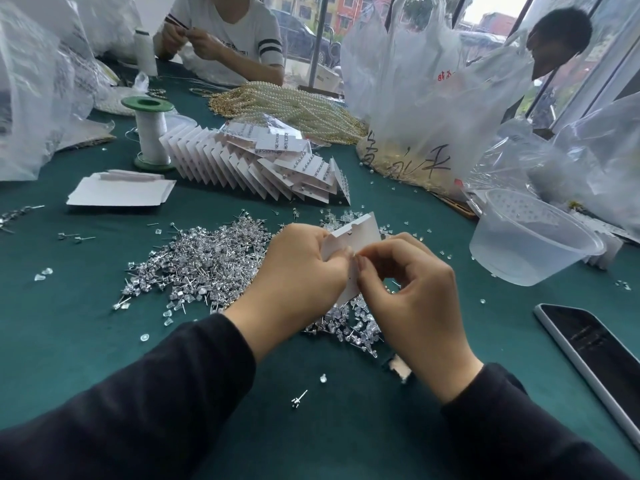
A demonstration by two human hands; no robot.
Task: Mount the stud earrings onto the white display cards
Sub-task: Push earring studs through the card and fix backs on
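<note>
Left hand (304,271): is gripping the white card (360,233) by its left side, fingers curled round it, in the centre of the frame.
Right hand (412,292): is pinching the same card with thumb and forefinger, the other fingers curled; whether a stud is between the fingertips, one cannot tell.
White card: is being held tilted between both hands, above the pile.
Stud earrings (207,261): are lying in a loose silver pile on the green table (86,323), left of centre and under the hands.
Filled cards (263,168): are leaning in a row, upper middle.
Plastic bowl (530,244): is sitting at the right.
Phone (595,351): is lying at lower right.
</note>
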